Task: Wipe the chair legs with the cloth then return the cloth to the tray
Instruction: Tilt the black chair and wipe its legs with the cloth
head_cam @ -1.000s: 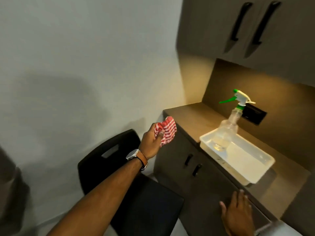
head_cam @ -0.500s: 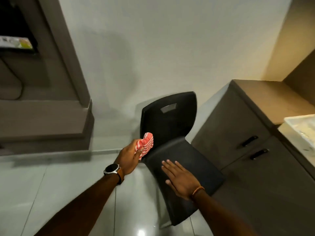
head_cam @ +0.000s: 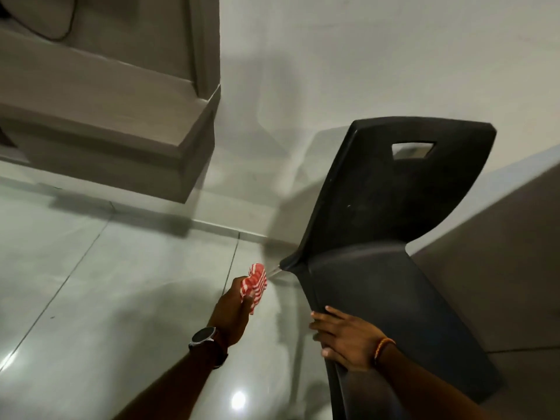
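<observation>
A black plastic chair (head_cam: 391,237) stands against the white wall, its back with a handle slot facing me. My left hand (head_cam: 235,310), with a watch on the wrist, is closed around a bunched red-and-white striped cloth (head_cam: 255,281), held low to the left of the seat's rear corner. A thin metal leg (head_cam: 274,270) pokes out under that corner, right beside the cloth. My right hand (head_cam: 345,338) grips the seat's left edge. The rest of the legs are hidden under the seat. The tray is out of view.
A grey cabinet side (head_cam: 497,268) stands right of the chair. A low grey shelf unit (head_cam: 115,128) fills the upper left, with a cable above it. Glossy pale floor tiles (head_cam: 91,298) spread across the lower left.
The view has dropped toward the floor and closed in on the chair. My left hand has lowered the cloth beside the seat's rear corner. My right hand went from flat on the seat to gripping its edge.
</observation>
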Demonstrator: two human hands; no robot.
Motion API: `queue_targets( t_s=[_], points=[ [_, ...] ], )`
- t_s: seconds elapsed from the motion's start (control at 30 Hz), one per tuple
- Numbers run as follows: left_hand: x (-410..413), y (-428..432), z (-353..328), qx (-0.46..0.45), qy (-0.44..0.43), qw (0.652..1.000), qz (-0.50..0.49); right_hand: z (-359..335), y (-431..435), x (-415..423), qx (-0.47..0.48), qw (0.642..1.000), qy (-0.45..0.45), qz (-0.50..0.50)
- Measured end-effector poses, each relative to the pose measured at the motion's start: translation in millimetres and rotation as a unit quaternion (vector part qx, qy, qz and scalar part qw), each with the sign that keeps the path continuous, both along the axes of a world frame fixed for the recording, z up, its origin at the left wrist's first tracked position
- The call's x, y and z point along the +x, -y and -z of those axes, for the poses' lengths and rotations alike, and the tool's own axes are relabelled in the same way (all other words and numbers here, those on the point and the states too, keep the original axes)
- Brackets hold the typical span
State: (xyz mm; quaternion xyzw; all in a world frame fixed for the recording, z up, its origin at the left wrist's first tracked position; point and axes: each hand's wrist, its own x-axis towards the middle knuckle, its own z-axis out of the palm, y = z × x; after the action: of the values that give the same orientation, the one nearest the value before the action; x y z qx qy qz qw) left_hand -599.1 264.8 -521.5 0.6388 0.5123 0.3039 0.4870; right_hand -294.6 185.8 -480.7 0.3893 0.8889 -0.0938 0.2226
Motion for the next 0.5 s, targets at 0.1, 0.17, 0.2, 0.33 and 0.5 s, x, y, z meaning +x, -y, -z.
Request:
queue_targets(
  t_s=[0.1,0.17,0.2,0.33,0.5],
  points=[
    [15.6,1.9,31.1,-0.016,0.026,0.999,-0.027,24.2,5.0,7.1,0.039,0.998,-0.049,0.004],
    [29.5,-1.9,45.7,-0.014,0.041,0.998,-0.043,32.0,7.0,8.5,0.047,0.995,-0.086,0.029],
    [36.8,-4.7,54.5,-0.009,0.053,0.998,-0.043,35.9,7.8,9.1,0.047,0.993,-0.099,0.036],
    [69.6,-25.9,86.5,0.025,0.076,0.994,-0.079,45.2,8.7,14.3,0.036,0.99,-0.127,0.051],
    [119.7,-51.0,137.6,-0.041,0.176,0.983,-0.035,61.4,1.0,24.9,0.036,0.983,-0.169,0.056]
  ],
)
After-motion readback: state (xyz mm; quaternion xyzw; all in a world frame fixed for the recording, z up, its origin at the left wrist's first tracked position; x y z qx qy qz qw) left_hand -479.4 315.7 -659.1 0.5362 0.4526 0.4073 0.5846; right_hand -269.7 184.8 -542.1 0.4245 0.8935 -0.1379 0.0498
